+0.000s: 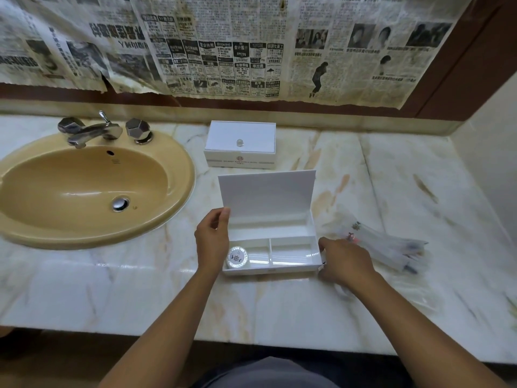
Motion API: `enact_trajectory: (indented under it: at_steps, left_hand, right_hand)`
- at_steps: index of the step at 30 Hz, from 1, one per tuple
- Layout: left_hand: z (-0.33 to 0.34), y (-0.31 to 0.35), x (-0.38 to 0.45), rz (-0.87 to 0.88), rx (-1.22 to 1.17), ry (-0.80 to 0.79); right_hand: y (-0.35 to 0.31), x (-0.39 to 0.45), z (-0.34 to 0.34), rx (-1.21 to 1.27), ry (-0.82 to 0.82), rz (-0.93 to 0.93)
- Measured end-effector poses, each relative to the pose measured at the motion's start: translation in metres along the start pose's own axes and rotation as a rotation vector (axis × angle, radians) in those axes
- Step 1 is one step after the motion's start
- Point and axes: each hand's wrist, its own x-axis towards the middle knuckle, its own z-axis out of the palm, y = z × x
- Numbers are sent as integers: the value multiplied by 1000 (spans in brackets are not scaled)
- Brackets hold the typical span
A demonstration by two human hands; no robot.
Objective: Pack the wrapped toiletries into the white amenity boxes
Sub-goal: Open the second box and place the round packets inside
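Two white amenity boxes on the marble counter (391,169): closed box (240,144) back near the rear edge, clear knob on its lid; open box (271,242) nearer the front edge, lid standing upright. Left hand (211,242) at the open box's left end, thumb and fingers pinched on the lower left corner of the raised lid. Right hand (345,263) at the box's right end, fingers curled against the outer wall, fingertips touching it; whether anything sits in that grip, cannot tell. Inside: one long rear compartment, two front compartments. Round wrapped toiletry (237,257) with a dark printed emblem in the front left compartment, hard against the left wall. Heap of clear-wrapped toiletries (391,247) on the counter just right of the right hand, blurred, toward the right edge. Tan sink (179,175) with chrome tap (92,133) sunk into the counter's left part. Newspaper sheets (223,46) hanging along the wall behind
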Motion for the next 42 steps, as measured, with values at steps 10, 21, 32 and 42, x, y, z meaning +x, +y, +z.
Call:
enact_trajectory:
  at_steps: [10, 21, 32, 42]
  left_hand:
    - [0, -3, 1, 20, -3, 2]
    - [1, -4, 3, -9, 11, 1]
    - [1, -5, 3, -3, 4, 7]
    - [1, -4, 2, -9, -7, 2]
  right_hand:
    - [-1, -13, -53, 104, 46, 2]
    - [-128, -24, -70, 95, 114, -395]
    - [-147, -15, -41, 104, 65, -440]
    - [-147, -21, -37, 137, 38, -451]
